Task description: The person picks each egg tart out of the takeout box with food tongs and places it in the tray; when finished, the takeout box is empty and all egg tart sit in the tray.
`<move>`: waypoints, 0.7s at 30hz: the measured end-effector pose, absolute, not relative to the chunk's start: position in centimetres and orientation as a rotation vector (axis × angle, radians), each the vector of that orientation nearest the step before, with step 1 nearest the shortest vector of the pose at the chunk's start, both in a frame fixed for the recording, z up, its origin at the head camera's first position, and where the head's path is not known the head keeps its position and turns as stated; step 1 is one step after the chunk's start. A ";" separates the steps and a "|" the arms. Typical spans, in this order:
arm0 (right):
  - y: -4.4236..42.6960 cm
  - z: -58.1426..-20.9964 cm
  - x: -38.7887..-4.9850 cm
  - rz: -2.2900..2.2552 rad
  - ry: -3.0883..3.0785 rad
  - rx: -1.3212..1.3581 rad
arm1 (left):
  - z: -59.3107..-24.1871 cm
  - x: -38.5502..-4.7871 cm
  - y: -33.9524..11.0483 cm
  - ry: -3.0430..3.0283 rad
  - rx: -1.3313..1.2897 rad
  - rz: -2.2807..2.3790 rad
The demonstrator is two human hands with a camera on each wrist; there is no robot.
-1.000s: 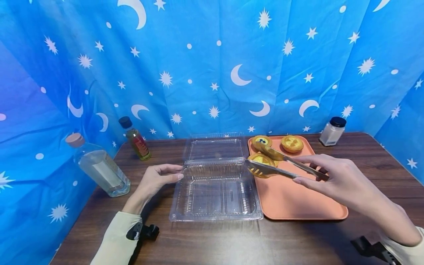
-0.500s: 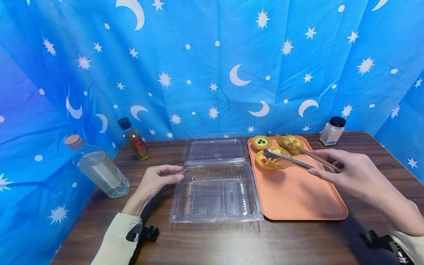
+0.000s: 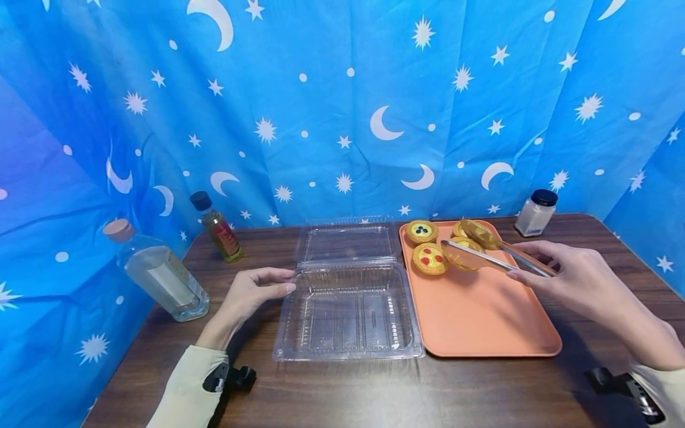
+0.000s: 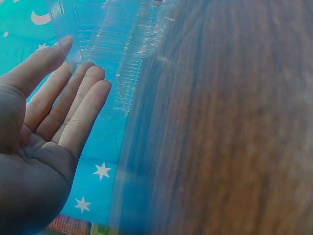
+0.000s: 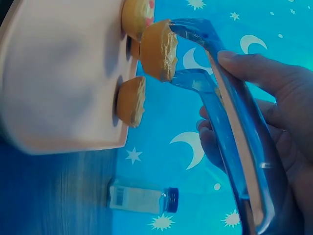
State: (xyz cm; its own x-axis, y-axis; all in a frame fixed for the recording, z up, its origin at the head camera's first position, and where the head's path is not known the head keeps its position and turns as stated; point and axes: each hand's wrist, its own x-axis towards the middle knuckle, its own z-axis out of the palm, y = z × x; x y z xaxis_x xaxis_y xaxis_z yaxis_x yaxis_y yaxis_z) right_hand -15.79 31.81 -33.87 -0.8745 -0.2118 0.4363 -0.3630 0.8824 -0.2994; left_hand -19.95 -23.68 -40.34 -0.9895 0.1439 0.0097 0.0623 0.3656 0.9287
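Observation:
My left hand (image 3: 257,300) pinches the left rim of a clear plastic clamshell container (image 3: 348,355). In the left wrist view the thumb is on one side of the rim and the fingers on the other. The lid (image 3: 348,244) lies folded back. My right hand (image 3: 580,276) grips metal tongs (image 3: 527,260), whose tips hold a tart (image 5: 157,51) slightly above the orange tray (image 3: 489,321). On the tray sit a tart with dark berries (image 3: 421,232), a tart with red pieces (image 3: 430,259) and another tart (image 5: 130,101), partly hidden behind the tongs in the head view.
A large clear bottle with a cork-coloured cap (image 3: 160,273) and a small dark-capped bottle (image 3: 219,232) stand at the left. A black-lidded jar (image 3: 536,213) is behind the tray's right side. A blue star-patterned cloth (image 3: 321,119) hangs around the wooden table (image 3: 342,395).
The tongs and the tart between them have moved right, away from the container's side and off the red-topped tart, which now shows fully. My left hand stays at the container's rim.

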 end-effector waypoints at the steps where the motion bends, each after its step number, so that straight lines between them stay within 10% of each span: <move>1: 31.9 -33.9 -15.9 0.524 -2.659 0.419 | -40.4 -20.0 -23.7 2.533 0.194 1.721; 21: 33.3 -34.8 -16.8 0.467 -2.789 0.404 | -40.4 -20.0 -23.7 2.523 0.190 1.734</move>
State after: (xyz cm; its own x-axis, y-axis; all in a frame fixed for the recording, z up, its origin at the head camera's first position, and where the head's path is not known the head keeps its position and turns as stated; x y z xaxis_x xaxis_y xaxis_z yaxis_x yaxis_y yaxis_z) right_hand -16.84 33.27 -34.81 -0.9204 -0.2244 0.3202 -0.3164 0.9085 -0.2728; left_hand -20.02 -23.73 -40.40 -0.9896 0.1438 0.0091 0.0600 0.3541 0.9333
